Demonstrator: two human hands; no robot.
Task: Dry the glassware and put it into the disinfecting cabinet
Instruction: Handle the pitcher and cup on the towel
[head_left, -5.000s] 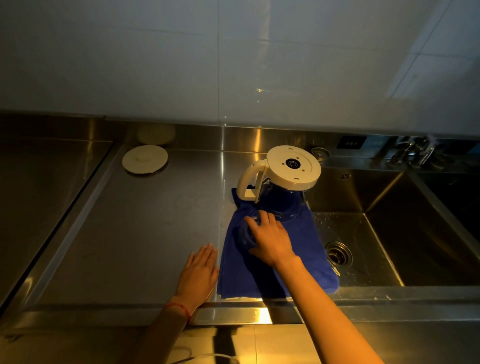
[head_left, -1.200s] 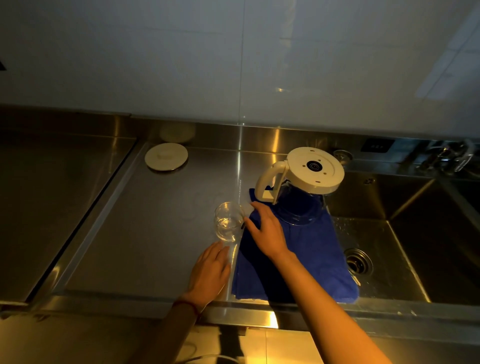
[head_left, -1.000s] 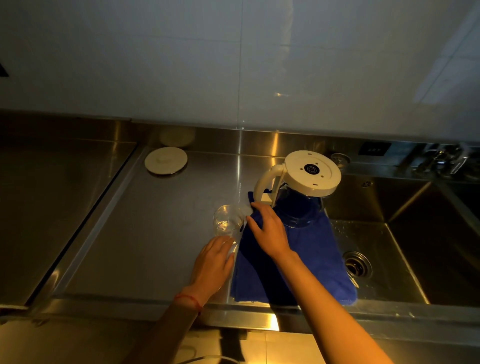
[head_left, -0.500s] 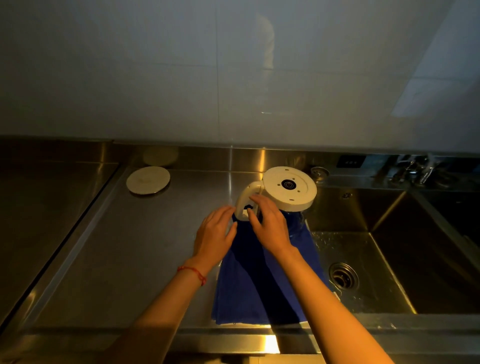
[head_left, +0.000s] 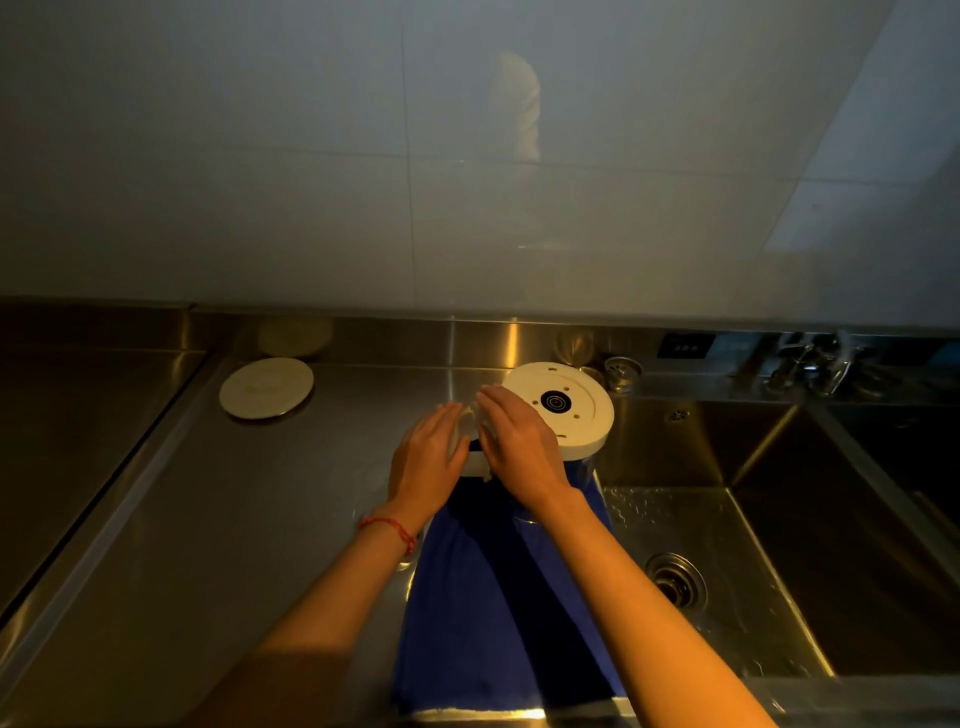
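Kettle (head_left: 558, 410) sits upside down on the blue cloth (head_left: 498, 597), at the bench (head_left: 208, 519) edge just beside the sink (head_left: 753, 545). Both hands meet at its white handle: left hand (head_left: 428, 460) and right hand (head_left: 519, 447) seem curled on it, exact grip hard to tell. Risk: wet glass slips, or the cloth slides and the kettle tips sinkward.

Dim, warm glare, wide-angle distortion.
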